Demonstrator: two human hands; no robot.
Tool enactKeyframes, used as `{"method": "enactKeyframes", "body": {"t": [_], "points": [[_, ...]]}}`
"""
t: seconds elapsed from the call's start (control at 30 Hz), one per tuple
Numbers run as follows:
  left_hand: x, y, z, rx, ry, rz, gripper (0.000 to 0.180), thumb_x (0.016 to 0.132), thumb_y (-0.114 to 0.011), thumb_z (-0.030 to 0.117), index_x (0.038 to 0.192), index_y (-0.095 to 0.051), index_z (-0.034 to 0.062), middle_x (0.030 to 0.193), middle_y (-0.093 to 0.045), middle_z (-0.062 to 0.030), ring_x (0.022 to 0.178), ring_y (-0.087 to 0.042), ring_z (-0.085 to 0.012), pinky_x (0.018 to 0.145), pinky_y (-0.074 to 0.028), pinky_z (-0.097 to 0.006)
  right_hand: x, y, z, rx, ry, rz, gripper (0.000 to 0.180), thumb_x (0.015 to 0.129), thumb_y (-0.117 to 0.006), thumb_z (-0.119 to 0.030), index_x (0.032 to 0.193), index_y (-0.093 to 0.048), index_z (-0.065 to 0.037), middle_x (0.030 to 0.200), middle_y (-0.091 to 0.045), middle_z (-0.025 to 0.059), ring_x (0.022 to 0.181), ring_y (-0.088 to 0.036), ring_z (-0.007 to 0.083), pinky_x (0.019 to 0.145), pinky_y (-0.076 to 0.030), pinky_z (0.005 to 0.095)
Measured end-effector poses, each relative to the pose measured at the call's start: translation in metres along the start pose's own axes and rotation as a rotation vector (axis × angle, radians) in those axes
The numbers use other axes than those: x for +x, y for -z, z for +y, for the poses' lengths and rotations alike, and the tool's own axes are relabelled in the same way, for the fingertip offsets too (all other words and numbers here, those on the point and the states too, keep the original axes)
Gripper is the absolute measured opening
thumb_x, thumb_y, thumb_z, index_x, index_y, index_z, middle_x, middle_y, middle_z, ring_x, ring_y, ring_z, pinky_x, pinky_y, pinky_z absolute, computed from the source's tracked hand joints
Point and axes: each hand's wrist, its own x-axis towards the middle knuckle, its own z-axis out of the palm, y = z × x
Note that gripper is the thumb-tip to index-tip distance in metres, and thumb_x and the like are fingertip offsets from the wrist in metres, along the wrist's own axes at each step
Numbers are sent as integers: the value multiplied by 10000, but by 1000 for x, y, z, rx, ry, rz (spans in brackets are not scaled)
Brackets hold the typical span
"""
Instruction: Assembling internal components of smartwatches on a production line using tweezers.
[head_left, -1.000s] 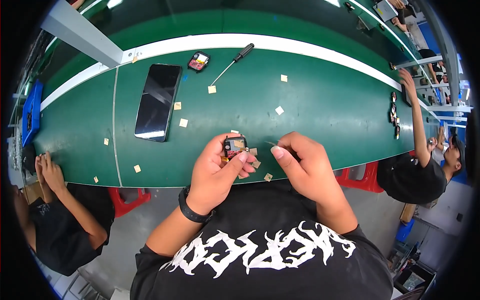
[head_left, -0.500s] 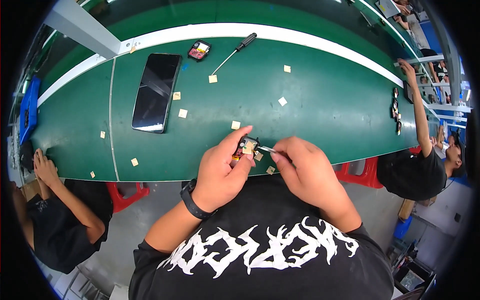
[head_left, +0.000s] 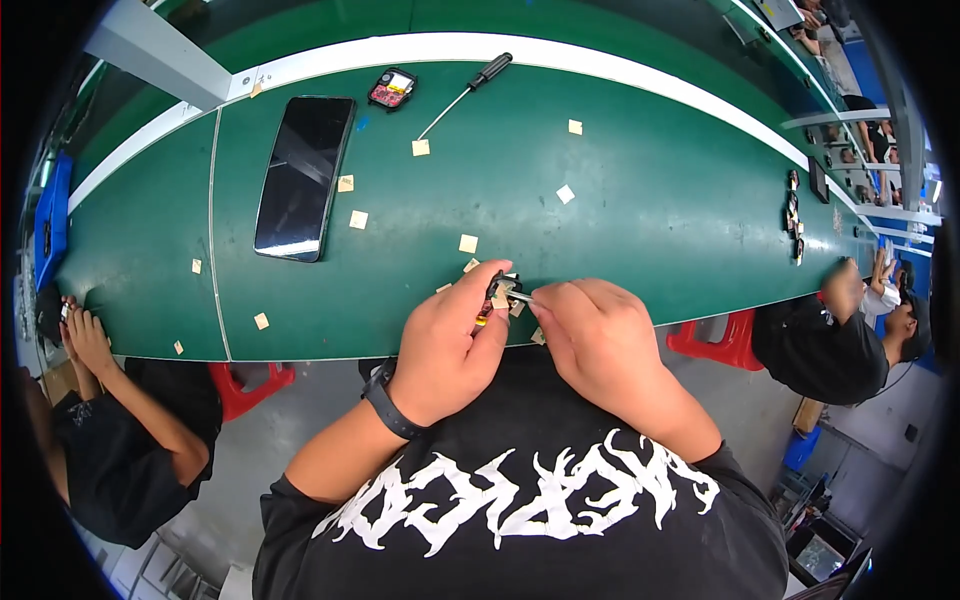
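Observation:
Close to the table's near edge, my left hand (head_left: 447, 345) is closed round a small black electronic device (head_left: 487, 312) with a red circuit board inside. Thumb and fingers grip its sides and cover much of it. A small cream square sticker (head_left: 502, 298) lies on the device. From the right, my right hand (head_left: 598, 325) pinches a slim silver pair of tweezers (head_left: 519, 296), whose tips meet the device at the sticker. The fingers hide the rest of the tweezers.
On the green table (head_left: 660, 220), several cream squares lie scattered. A black phone (head_left: 305, 180), a similar open device (head_left: 392, 89) and a screwdriver (head_left: 465, 95) lie farther back. Several small dark parts (head_left: 793, 218) sit at right. Co-workers sit on both sides.
My right hand has moved slightly left, bringing the tweezers over the device. The view has shifted a little. The co-worker's raised arm at right has come down.

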Motion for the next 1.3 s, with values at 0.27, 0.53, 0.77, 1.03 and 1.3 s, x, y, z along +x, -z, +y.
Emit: {"method": "enactKeyframes", "body": {"t": [0.27,0.53,0.77,1.03,1.3], "points": [[1,4,1,-265,110,-54,405,969,-557,2,1373,-560,-19,910,-695,-55,718,-656,-90,629,-531,-238,1,-4,8,251,37,44,134,829,-743,10,944,-679,-17,795,-695,116,662,-652,299,589,-509,390],[0,2,-2,-276,73,9,405,986,-588,31,1389,-558,8,990,-736,-86,764,-684,-89,657,-548,-235,-4,7,17,522,172,-115,295,764,-883,-206,792,-618,-81,649,-583,45,565,-577,256,520,-436,370],[-2,0,0,-270,120,24,407,961,-637,4,1365,-582,22,979,-736,-92,768,-684,-105,699,-547,-253,-7,10,19,467,49,20,392,671,-955,-305,759,-640,-89,642,-565,36,514,-517,216,475,-384,330],[-2,-5,-3,-125,-59,119,451,890,-701,-20,1329,-626,53,1082,-728,-132,867,-716,-258,778,-556,-326,3,-17,10,216,244,219,292,761,-825,-99,1036,-729,-98,715,-560,14,556,-554,194,480,-446,336],[-3,-7,-1,14,-82,113,471,876,-716,-8,1331,-629,78,1077,-722,-136,888,-717,-274,769,-560,-344,9,-10,10,-3,341,176,323,694,-769,-50,1009,-715,-95,760,-568,7,599,-579,180,499,-471,322]]}}
